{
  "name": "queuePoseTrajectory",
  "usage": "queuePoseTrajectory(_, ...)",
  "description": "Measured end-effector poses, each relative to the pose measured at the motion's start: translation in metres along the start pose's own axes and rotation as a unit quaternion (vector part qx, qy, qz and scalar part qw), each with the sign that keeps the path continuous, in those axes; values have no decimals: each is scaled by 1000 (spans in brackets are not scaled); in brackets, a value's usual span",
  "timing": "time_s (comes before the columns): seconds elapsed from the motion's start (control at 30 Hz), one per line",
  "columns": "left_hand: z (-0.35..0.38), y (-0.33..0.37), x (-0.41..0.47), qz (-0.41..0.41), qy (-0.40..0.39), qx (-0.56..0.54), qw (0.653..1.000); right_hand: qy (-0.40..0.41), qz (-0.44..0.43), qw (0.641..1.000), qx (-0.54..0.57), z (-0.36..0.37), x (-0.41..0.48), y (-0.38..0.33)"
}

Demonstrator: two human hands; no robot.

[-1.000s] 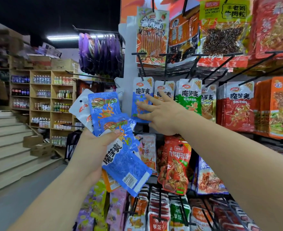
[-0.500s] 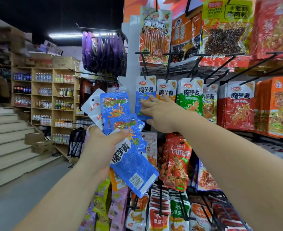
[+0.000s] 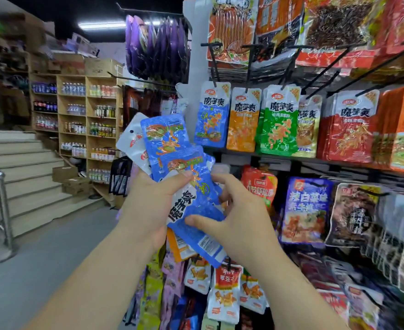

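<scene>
The left hand (image 3: 148,206) grips a fanned bunch of blue snack packets (image 3: 167,144) in front of a shop display rack, its thumb pressed across their fronts and its fingers hidden behind them. A white packet (image 3: 130,139) sticks out at the left edge of the bunch, and an orange packet (image 3: 179,248) shows at its lower end. The right hand (image 3: 241,217) pinches the front blue packet (image 3: 201,210), which lies tilted with its printed characters running sideways: the thumb rests on its face and the fingers curl round its right edge. Both hands are close together, below and left of the rack's middle row.

On that row, just above the hands, hanging blue packets (image 3: 211,122) fill the leftmost peg, with hanging orange packets (image 3: 242,125), green packets (image 3: 277,127) and red packets (image 3: 353,132) beside them to the right. Purple bags (image 3: 155,46) hang at the rack's upper left corner. Further back on the left stand wooden shelves (image 3: 60,110) of bottles, steps (image 3: 22,167) and cardboard boxes (image 3: 74,184) on the floor.
</scene>
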State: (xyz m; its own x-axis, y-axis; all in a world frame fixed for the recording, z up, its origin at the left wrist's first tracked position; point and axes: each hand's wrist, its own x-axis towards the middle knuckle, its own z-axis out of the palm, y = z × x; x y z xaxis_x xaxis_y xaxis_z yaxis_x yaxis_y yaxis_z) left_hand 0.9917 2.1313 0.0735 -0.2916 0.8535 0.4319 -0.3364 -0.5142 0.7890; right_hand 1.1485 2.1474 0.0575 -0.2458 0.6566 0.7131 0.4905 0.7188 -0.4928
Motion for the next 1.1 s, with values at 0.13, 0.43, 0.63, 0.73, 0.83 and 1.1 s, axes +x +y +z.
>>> queuePoseTrajectory(0.13, -11, -16, -19, -39, 42, -2, 998, -30, 40, 996, 75, 13, -24, 16)
queuePoseTrajectory(0.43, -37, -47, -57, -128, 76, -2, 989, -115, 143, 976, 119, 39, -78, 44)
queuePoseTrajectory(0.63, -50, -58, -71, -107, 129, 34, 985, -108, 144, 981, 76, 27, -92, 49)
queuePoseTrajectory(0.73, -54, -62, -76, -85, 169, 39, 981, -19, 132, 990, 56, 20, -94, 50)
queuePoseTrajectory(0.83, -51, -62, -81, -71, 170, 53, 982, 40, 106, 993, 39, 19, -92, 42)
queuePoseTrajectory(1.1, -38, -65, -85, -61, 130, 60, 988, -66, 38, 997, -6, 62, -111, 22)
